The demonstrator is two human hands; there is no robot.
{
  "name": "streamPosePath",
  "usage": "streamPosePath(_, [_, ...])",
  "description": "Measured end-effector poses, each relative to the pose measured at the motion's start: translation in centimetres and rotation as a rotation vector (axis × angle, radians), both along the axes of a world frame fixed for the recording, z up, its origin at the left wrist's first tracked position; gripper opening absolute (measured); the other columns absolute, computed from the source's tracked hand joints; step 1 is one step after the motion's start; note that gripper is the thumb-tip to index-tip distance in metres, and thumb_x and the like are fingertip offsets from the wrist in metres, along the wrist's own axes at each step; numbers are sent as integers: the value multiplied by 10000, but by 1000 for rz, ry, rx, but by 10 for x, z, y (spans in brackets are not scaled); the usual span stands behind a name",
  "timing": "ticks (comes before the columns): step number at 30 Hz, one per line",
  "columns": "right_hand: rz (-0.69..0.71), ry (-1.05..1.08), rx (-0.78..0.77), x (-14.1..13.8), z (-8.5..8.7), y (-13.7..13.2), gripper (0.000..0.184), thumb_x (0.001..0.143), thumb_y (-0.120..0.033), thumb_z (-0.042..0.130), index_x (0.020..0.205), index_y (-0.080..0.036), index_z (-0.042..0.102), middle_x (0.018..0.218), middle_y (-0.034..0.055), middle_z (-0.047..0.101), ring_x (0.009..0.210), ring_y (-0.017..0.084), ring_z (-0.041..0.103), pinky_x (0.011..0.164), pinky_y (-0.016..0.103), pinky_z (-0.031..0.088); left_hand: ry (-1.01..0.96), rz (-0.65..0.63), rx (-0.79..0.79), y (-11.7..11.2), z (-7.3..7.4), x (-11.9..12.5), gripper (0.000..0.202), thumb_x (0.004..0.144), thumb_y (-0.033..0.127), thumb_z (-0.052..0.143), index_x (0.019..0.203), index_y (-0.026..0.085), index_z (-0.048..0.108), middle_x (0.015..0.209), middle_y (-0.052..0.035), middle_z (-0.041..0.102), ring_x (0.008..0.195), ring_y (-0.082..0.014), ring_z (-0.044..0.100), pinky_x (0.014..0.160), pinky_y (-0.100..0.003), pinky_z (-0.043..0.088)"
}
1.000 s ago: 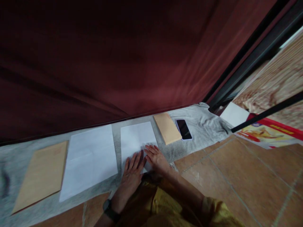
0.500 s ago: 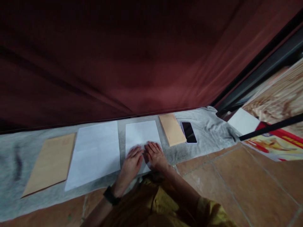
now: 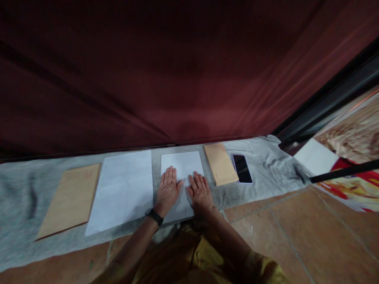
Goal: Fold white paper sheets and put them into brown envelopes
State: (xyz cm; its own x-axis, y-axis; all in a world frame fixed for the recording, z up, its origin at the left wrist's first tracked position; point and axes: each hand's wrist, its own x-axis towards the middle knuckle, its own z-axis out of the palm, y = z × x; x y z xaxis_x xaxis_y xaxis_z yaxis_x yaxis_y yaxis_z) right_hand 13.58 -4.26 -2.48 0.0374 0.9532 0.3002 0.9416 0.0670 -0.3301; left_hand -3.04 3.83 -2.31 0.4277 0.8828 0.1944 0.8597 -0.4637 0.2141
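A small white sheet of paper (image 3: 180, 158) lies on the grey cloth in front of me. My left hand (image 3: 168, 187) rests flat on its left side, fingers stretched out and thumb apart. On the right side of the same sheet, my right hand (image 3: 201, 192) lies palm down with its fingers spread. Neither hand grips anything. To the left is a larger stack or sheet of white paper (image 3: 122, 189). Just right of the small sheet sits a small brown envelope (image 3: 220, 163).
A larger brown envelope (image 3: 71, 199) lies far left on the grey cloth (image 3: 266, 165). A phone (image 3: 242, 169) is beside the small envelope. Dark red fabric (image 3: 177, 79) hangs behind. At right are a black metal bar (image 3: 346, 171), a white card (image 3: 316, 156) and tiled floor (image 3: 272, 225).
My hands have moved apart on the small sheet. The left has slid forward and its fingers have straightened; the right has shifted outward. The whole view has moved slightly.
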Motion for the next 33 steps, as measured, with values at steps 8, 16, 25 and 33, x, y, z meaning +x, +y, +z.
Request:
streamPosePath(8, [-26, 3, 25, 4, -3, -8, 559, 1044, -306, 515, 1572, -139, 438, 1659, 182, 363, 1528, 328, 371, 1249, 543, 311, -41, -21, -12, 13, 9, 35, 599, 1054, 364, 317, 1582, 90, 382, 1679, -188, 329, 1594, -319, 215, 1284, -572, 198])
streamPosePath(16, [-16, 25, 35, 5, -2, -7, 571, 1041, -317, 505, 1580, -152, 417, 1653, 177, 379, 1526, 335, 373, 1232, 564, 329, -36, -66, -53, 60, 1, 59, 662, 1047, 466, 349, 1585, 81, 370, 1677, -201, 323, 1588, -321, 239, 1280, -553, 210])
streamPosePath(25, [-23, 21, 34, 4, 0, -7, 576, 1036, -311, 511, 1584, -157, 417, 1660, 163, 369, 1537, 319, 358, 1243, 546, 326, -68, 178, 41, 74, 1, 9, 737, 1034, 508, 337, 1554, -13, 370, 1624, -294, 375, 1547, -373, 326, 1243, -567, 281])
streamPosePath(33, [-42, 18, 37, 4, -2, -6, 582, 1026, -324, 539, 1577, -162, 440, 1639, 160, 404, 1513, 307, 408, 1261, 517, 320, 30, -171, -10, -36, 2, -25, 656, 993, 491, 480, 1576, 197, 426, 1658, -172, 387, 1561, -347, 304, 1233, -620, 266])
